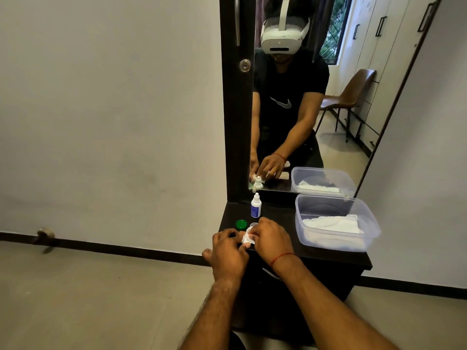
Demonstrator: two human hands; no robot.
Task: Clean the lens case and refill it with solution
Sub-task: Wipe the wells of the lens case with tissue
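Note:
My left hand and my right hand meet over the front left of the dark dresser top. Between them is a small white tissue, pinched by my right fingers and pressed against something that my left fingers hold; most of that is hidden. A clear round piece of the lens case shows just behind my right hand. A green cap lies on the top to its left. The white solution bottle with a blue label stands upright behind them, cap on.
A clear plastic tub holding white tissues sits at the right of the dresser top. A tall mirror stands behind and reflects the person and a brown chair. The dresser's left edge drops to the tiled floor.

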